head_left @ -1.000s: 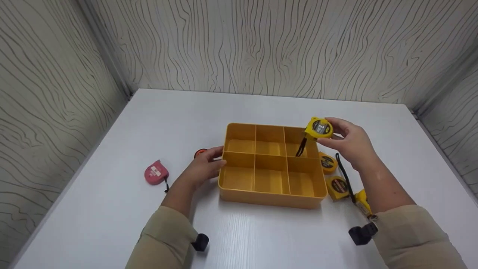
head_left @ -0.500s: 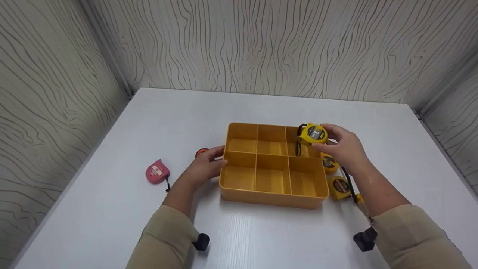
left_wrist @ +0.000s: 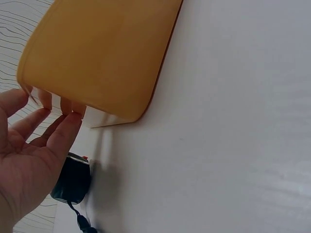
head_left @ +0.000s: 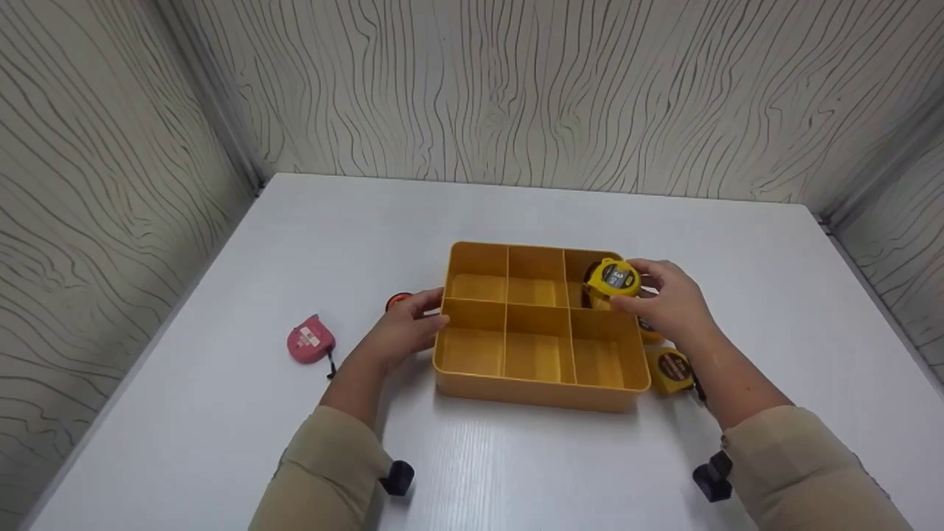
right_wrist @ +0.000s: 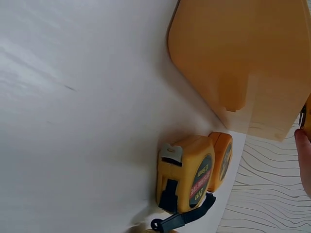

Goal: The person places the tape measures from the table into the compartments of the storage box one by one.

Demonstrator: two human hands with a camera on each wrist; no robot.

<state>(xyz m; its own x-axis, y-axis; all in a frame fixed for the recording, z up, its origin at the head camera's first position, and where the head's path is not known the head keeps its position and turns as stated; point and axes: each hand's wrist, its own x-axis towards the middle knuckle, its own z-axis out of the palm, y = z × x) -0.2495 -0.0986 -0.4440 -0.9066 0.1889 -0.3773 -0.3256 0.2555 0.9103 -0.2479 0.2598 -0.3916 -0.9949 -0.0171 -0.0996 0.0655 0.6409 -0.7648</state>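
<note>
My right hand (head_left: 671,299) pinches a yellow tape measure (head_left: 616,279) between thumb and fingers, over the back right compartment of the orange divided box (head_left: 542,391). The tape measure's dark label faces up and its black strap hangs at its left. In the right wrist view only a finger (right_wrist: 304,158) and an edge of that tape measure show past the box. My left hand (head_left: 402,330) rests its fingertips against the box's left wall, thumb by the rim, as the left wrist view also shows. Behind that hand a dark tape measure (left_wrist: 72,178) with a cord is partly hidden.
A pink tape measure (head_left: 310,340) with a black cord lies left of my left arm. Right of the box are a yellow tape measure (right_wrist: 187,172) with a black strap and an orange one (right_wrist: 221,160) beside it. Patterned panels (head_left: 487,88) enclose the white table (head_left: 361,221).
My right hand has carried the yellow tape measure down and slightly left, lower over the back right compartment. The strap has swung to its left side. My left hand stays at the box.
</note>
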